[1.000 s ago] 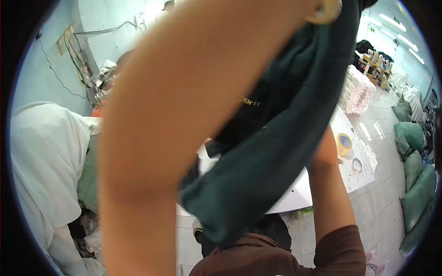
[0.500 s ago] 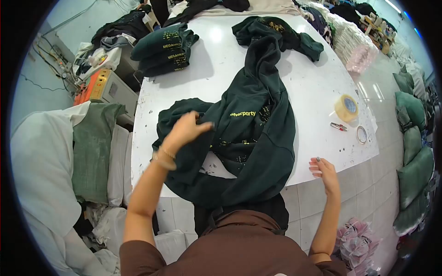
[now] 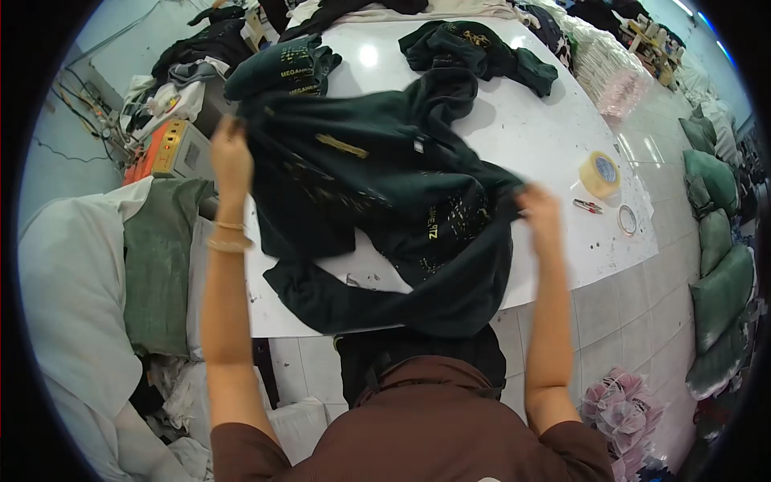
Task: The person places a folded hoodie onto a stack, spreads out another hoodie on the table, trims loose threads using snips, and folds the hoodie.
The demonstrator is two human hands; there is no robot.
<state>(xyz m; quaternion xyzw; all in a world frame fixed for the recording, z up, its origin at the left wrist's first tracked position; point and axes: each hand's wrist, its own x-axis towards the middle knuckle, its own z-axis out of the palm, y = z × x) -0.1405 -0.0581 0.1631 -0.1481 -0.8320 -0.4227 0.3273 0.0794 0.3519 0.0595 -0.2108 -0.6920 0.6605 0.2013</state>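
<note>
A dark green hoodie [image 3: 385, 185] with yellow print is spread between my two hands over the white table [image 3: 554, 145], its lower part hanging over the near edge. At the upper left, my left hand [image 3: 230, 140] is closed on the garment's edge, slightly blurred. My right hand [image 3: 536, 205] grips the fabric at the right side. Beyond the hoodie lies another crumpled dark green garment [image 3: 522, 68]. Folded green garments [image 3: 281, 68] are stacked at the table's far left, partly covered by the raised cloth.
A tape roll [image 3: 599, 174], small red-handled snips [image 3: 588, 206] and a thinner roll [image 3: 627, 219] lie on the table's right. An orange and white machine [image 3: 178, 150] stands at left above a green sack [image 3: 167, 265]. Green sacks [image 3: 721, 293] line the right floor.
Both hands have moved up and outward and taken hold of the hoodie. Its upper part is now lifted and spread toward the left, with the chest print tilted and blurred.
</note>
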